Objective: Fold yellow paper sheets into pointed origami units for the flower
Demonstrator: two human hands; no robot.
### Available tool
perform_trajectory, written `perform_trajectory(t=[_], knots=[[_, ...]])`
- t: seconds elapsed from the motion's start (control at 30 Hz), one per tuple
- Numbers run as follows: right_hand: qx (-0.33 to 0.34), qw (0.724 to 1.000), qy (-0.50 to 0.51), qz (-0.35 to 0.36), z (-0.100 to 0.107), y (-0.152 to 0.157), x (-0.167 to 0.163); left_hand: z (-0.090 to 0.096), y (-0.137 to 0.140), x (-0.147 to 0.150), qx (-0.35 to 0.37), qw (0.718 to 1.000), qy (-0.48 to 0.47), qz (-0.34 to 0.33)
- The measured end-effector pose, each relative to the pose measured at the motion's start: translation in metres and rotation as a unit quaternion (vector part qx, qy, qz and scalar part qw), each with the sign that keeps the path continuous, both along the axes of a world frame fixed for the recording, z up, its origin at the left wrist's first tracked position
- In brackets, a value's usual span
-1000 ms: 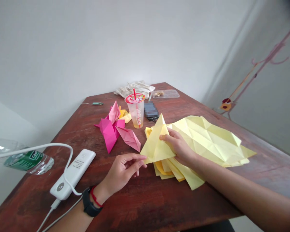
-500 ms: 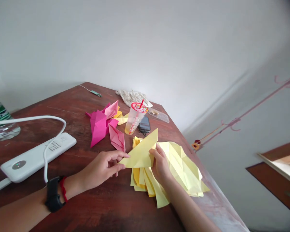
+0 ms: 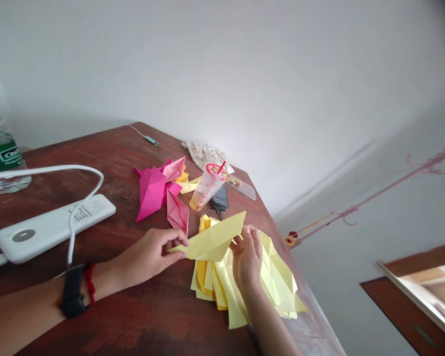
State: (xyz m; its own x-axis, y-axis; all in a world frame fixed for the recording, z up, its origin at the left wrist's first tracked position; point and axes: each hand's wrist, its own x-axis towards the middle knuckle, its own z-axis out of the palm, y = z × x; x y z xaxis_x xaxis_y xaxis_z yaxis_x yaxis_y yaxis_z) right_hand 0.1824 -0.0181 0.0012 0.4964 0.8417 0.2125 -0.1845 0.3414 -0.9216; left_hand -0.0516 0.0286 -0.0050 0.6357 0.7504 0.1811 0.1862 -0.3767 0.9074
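Observation:
A folded sheet of pale yellow paper (image 3: 213, 239) is held up above the table, a long slanted shape with a point at its left. My left hand (image 3: 153, 254) pinches that left point between thumb and fingers. At the paper's right edge, my right hand (image 3: 247, 257) has its fingers curled in on a small yellow flap, partly hidden behind the sheet. Beneath lies a loose pile of creased yellow sheets (image 3: 276, 277), partly covered by my right hand and forearm. Just beyond my left hand sits a folded pink paper piece (image 3: 178, 211).
Magenta folded paper (image 3: 150, 190), a plastic cup with a red straw (image 3: 206, 190) and a black device (image 3: 220, 199) stand behind the hands. A white power bank (image 3: 55, 225) with a cable loop and a water bottle (image 3: 3, 160) are left. The table's right edge borders the pile.
My right hand has turned, its palm side now showing more, and its fingers sit lower on the paper's right edge. The paper looks narrower and flatter in tilt. The view has shifted slightly.

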Motion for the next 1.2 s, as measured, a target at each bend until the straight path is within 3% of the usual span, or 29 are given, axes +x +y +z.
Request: perform_trajectory(t=[0.63, 0.97, 1.2], knots=[[0.012, 0.995, -0.096, -0.031, -0.004, -0.002, 0.006, 0.0, -0.001, -0.002, 0.085, 0.996, 0.021, 0.011], [0.113, 0.971, -0.2, -0.064, 0.006, -0.017, -0.008, 0.003, -0.006, -0.002, 0.14, 0.99, 0.014, 0.014], [0.077, 0.977, -0.184, -0.072, 0.006, -0.026, -0.01, 0.008, -0.007, -0.005, 0.216, 0.975, -0.008, 0.052]])
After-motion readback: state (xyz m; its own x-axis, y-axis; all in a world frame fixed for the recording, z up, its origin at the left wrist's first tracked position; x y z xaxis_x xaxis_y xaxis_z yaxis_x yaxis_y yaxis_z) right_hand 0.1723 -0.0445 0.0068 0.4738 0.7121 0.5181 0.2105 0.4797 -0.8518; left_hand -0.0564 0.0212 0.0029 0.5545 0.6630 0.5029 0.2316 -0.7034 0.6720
